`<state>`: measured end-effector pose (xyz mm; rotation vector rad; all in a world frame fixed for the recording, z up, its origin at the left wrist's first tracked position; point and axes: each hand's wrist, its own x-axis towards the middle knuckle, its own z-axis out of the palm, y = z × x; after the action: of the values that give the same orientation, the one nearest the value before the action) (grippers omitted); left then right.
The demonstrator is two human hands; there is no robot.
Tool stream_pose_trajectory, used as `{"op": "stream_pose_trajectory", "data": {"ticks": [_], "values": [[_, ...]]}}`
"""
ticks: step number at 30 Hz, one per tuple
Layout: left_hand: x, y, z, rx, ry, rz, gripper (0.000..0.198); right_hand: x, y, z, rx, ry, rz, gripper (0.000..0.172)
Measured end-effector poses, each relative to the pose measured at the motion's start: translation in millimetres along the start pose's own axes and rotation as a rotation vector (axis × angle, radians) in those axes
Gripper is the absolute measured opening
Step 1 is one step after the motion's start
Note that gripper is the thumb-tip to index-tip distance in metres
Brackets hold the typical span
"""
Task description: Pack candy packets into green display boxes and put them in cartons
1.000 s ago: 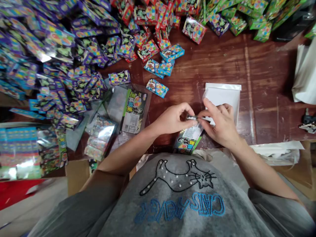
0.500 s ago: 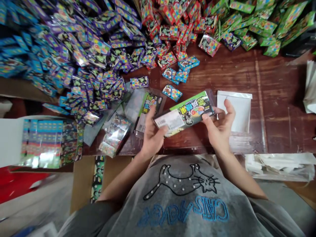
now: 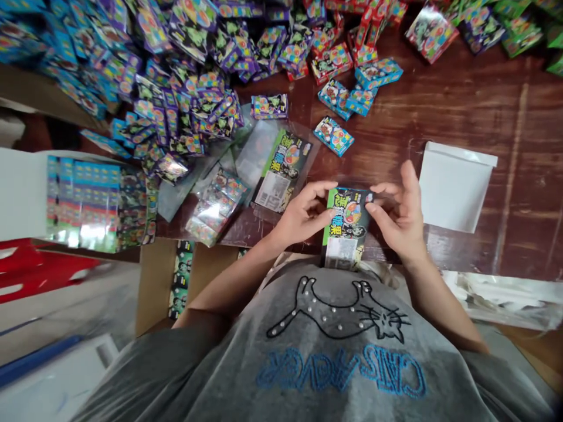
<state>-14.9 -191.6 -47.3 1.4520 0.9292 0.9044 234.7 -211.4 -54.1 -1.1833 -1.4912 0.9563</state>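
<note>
Between my two hands is a flat candy packet [image 3: 347, 228], black and green with a white label, held close to my shirt at the table's front edge. My left hand [image 3: 308, 214] pinches its left side between thumb and fingers. At the upper right corner, my right hand [image 3: 398, 220] grips it by thumb and fingertips, index finger raised. A similar printed packet [image 3: 281, 173] lies in clear film left of my hands. Beside it rests a clear-wrapped bundle of small boxes [image 3: 217, 205]. To the right is a white open carton [image 3: 457, 187].
Purple candy boxes [image 3: 211, 105] are heaped at the back left, with blue ones further left. Red boxes [image 3: 332, 61] and green boxes [image 3: 521, 32] lie at the back. A white case [image 3: 24, 193] with stacked boxes stands at left; a few blue boxes [image 3: 334, 136] lie mid-table.
The packet has turned from slanting sideways to upright and come nearer my body. My left hand has moved from its lower left to its upper left side. The view has shifted too.
</note>
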Motion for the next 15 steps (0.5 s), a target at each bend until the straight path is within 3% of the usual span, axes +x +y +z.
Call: {"op": "stream_pose_trajectory", "data": {"ticks": [4,6,9,12,15], "values": [[4,6,-3.0,-0.015,-0.034,-0.03,0.028,0,-3,-9,0.004,-0.11,0.063,0.075],[10,12,-2.0,-0.022,0.003,-0.041,0.021,3,-9,-8,-0.032,-0.072,0.08,0.083],[16,18,1.2,-0.069,0.046,-0.073,0.023,5,-19,-5,-0.066,-0.031,0.107,0.097],[18,25,3.6,-0.078,0.054,-0.09,0.033,5,-26,-6,-0.058,-0.075,0.112,0.092],[21,34,5.6,0.028,0.014,-0.112,0.024,6,-32,-10,-0.064,-0.077,0.106,0.086]]}}
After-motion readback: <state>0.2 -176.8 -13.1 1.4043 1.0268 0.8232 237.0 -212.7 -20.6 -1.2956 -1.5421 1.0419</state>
